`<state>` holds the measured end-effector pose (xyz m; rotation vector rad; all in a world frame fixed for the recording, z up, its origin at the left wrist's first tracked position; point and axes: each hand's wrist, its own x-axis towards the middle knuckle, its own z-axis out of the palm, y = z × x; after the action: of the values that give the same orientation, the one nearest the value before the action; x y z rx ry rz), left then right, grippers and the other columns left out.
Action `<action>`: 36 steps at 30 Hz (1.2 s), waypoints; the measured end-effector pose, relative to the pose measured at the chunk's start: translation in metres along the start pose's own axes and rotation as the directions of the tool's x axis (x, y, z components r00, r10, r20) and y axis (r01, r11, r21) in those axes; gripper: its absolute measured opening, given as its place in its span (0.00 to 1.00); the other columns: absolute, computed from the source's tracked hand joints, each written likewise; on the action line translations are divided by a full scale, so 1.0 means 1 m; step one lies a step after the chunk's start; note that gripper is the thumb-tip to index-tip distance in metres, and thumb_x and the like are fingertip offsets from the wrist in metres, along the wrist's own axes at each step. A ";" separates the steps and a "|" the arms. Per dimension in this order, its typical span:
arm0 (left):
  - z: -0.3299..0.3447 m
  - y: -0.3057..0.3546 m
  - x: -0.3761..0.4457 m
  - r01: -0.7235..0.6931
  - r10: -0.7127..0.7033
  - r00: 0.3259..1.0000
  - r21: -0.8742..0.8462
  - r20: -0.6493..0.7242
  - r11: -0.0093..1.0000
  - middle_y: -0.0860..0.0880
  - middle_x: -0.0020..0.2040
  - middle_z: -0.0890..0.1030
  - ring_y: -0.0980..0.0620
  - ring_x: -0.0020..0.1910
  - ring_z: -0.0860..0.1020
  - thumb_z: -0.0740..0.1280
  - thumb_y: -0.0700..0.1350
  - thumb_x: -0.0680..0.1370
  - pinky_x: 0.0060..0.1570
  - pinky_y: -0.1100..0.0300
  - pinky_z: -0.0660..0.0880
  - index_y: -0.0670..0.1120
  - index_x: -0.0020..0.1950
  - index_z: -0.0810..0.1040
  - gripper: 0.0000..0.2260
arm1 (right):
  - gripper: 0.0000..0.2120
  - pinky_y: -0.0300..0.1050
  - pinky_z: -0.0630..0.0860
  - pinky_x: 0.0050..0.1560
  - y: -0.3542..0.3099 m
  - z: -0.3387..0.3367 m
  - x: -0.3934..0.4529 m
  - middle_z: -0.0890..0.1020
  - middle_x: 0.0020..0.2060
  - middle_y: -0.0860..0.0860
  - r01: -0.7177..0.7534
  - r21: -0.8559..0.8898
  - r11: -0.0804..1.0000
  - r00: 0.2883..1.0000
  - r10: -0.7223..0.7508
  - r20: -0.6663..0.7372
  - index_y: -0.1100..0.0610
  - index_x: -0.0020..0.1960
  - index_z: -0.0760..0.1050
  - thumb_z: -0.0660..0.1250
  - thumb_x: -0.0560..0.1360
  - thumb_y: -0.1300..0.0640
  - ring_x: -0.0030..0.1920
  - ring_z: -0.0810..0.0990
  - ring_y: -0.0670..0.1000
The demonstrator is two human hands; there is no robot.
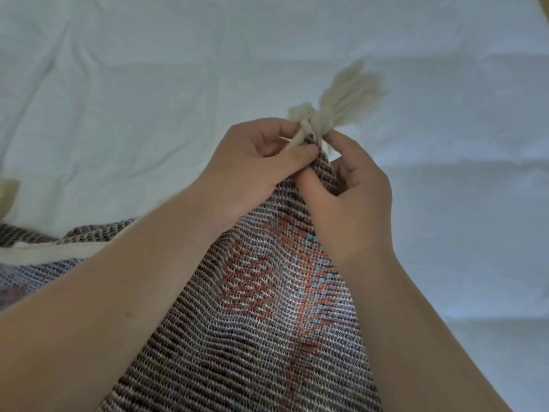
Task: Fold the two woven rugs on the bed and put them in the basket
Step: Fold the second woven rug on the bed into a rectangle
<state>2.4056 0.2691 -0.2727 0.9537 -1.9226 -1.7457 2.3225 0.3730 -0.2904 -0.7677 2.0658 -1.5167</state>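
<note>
The woven rug [267, 307], coarse ribbed weave in grey, dark brown and white with rust-orange and pale blue motifs, is drawn up to a point over the wrinkled white sheet of the bed [118, 84]. At that point the left hand [252, 171] and right hand [350, 197] each close a pinching grip on its corner, where fluffy cream yarn tassels [341, 99] fan out just above the fingertips; no writing shows

The rug [267, 307] in my grip is coarse, matt woven cloth; its tassel [335, 99] is fluffy wool; the bed [148, 99] sheet is smooth cotton.
</note>
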 end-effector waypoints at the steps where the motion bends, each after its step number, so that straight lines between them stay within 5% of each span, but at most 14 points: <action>1: 0.000 0.001 -0.001 -0.095 0.099 0.995 0.105 -0.031 0.990 0.49 0.45 0.87 0.50 0.47 0.85 0.71 0.43 0.78 0.54 0.51 0.80 0.45 0.55 0.85 0.07 | 0.15 0.30 0.71 0.39 -0.003 -0.001 0.001 0.78 0.31 0.34 0.020 0.008 1.000 1.000 -0.020 0.012 0.41 0.62 0.78 0.70 0.76 0.53 0.34 0.77 0.37; 4: 0.004 0.005 -0.006 -0.299 0.334 0.939 0.284 -0.081 0.911 0.52 0.45 0.85 0.54 0.44 0.83 0.67 0.43 0.81 0.48 0.57 0.79 0.47 0.54 0.85 0.07 | 0.08 0.38 0.76 0.47 -0.015 -0.006 0.006 0.84 0.41 0.40 0.018 0.128 0.992 0.997 -0.027 0.070 0.48 0.54 0.83 0.66 0.79 0.57 0.44 0.81 0.39; 7: 0.004 0.008 -0.003 -0.316 0.349 0.932 0.259 -0.095 0.913 0.48 0.46 0.86 0.50 0.47 0.83 0.65 0.42 0.82 0.50 0.52 0.79 0.45 0.55 0.85 0.08 | 0.09 0.48 0.78 0.43 -0.021 -0.012 0.012 0.84 0.36 0.51 -0.094 0.307 0.947 0.993 0.066 0.101 0.57 0.44 0.83 0.65 0.80 0.59 0.40 0.81 0.49; 11: 0.000 0.012 0.000 -0.310 0.355 0.930 0.322 -0.092 0.895 0.53 0.43 0.85 0.55 0.45 0.83 0.68 0.42 0.80 0.48 0.56 0.79 0.51 0.50 0.84 0.06 | 0.08 0.63 0.81 0.52 -0.023 -0.014 0.021 0.85 0.42 0.59 -0.143 0.310 0.940 0.989 0.124 0.078 0.59 0.42 0.84 0.69 0.77 0.58 0.47 0.84 0.62; 15: -0.006 0.016 -0.004 -0.275 0.334 0.932 0.325 -0.141 0.905 0.59 0.43 0.85 0.63 0.44 0.83 0.71 0.43 0.78 0.47 0.67 0.78 0.51 0.50 0.84 0.04 | 0.09 0.62 0.81 0.48 -0.029 -0.017 0.034 0.84 0.38 0.58 -0.231 0.419 0.878 0.973 0.211 0.094 0.58 0.39 0.83 0.69 0.76 0.60 0.40 0.82 0.55; 18: -0.010 0.019 -0.007 -0.298 0.354 0.931 0.375 -0.088 0.878 0.56 0.39 0.84 0.60 0.42 0.82 0.71 0.44 0.76 0.45 0.64 0.78 0.49 0.45 0.84 0.03 | 0.10 0.62 0.79 0.45 -0.034 -0.011 0.041 0.81 0.39 0.65 -0.122 0.340 0.933 0.993 0.114 0.045 0.63 0.39 0.81 0.67 0.76 0.58 0.38 0.78 0.54; 20: -0.009 0.019 -0.007 -0.298 0.345 0.936 0.384 -0.061 0.874 0.56 0.39 0.84 0.60 0.41 0.81 0.71 0.46 0.77 0.44 0.64 0.75 0.50 0.44 0.84 0.03 | 0.09 0.55 0.79 0.46 -0.036 -0.007 0.041 0.83 0.36 0.58 -0.065 0.281 0.958 0.998 0.060 0.024 0.62 0.41 0.82 0.67 0.77 0.59 0.39 0.79 0.51; 24: -0.009 0.017 -0.002 -0.285 0.325 0.940 0.286 -0.106 0.915 0.52 0.41 0.85 0.54 0.42 0.82 0.71 0.45 0.77 0.48 0.53 0.79 0.48 0.45 0.83 0.03 | 0.08 0.51 0.80 0.56 -0.035 -0.006 0.030 0.87 0.44 0.49 -0.046 0.249 0.967 0.995 0.022 0.099 0.53 0.49 0.85 0.66 0.79 0.58 0.50 0.84 0.49; 28: -0.011 0.017 0.002 -0.287 0.302 0.946 0.127 -0.118 0.949 0.46 0.45 0.87 0.44 0.45 0.85 0.70 0.40 0.78 0.51 0.41 0.80 0.46 0.53 0.81 0.05 | 0.10 0.35 0.78 0.51 -0.031 -0.004 0.019 0.86 0.47 0.46 0.017 0.255 0.967 0.987 -0.056 0.148 0.52 0.56 0.83 0.65 0.80 0.59 0.50 0.83 0.41; 33: -0.003 0.037 0.027 -0.282 0.294 0.955 0.195 -0.036 0.939 0.49 0.41 0.86 0.51 0.41 0.85 0.69 0.41 0.78 0.45 0.50 0.82 0.46 0.55 0.81 0.06 | 0.19 0.52 0.77 0.62 -0.017 -0.003 0.029 0.83 0.58 0.47 0.084 0.177 0.981 0.989 -0.105 0.108 0.51 0.69 0.74 0.65 0.79 0.57 0.59 0.81 0.47; 36: 0.014 0.040 0.066 -0.267 0.273 0.962 0.215 0.001 0.939 0.48 0.39 0.86 0.53 0.38 0.85 0.69 0.41 0.78 0.40 0.58 0.81 0.43 0.53 0.81 0.06 | 0.17 0.53 0.80 0.55 -0.003 -0.004 0.038 0.84 0.52 0.48 0.046 0.099 0.994 0.996 -0.038 -0.077 0.51 0.65 0.74 0.67 0.76 0.52 0.52 0.83 0.47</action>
<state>2.3403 0.2335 -0.2466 0.7343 -2.1391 -1.3854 2.2920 0.3494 -0.2879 -0.7304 2.0201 -1.6831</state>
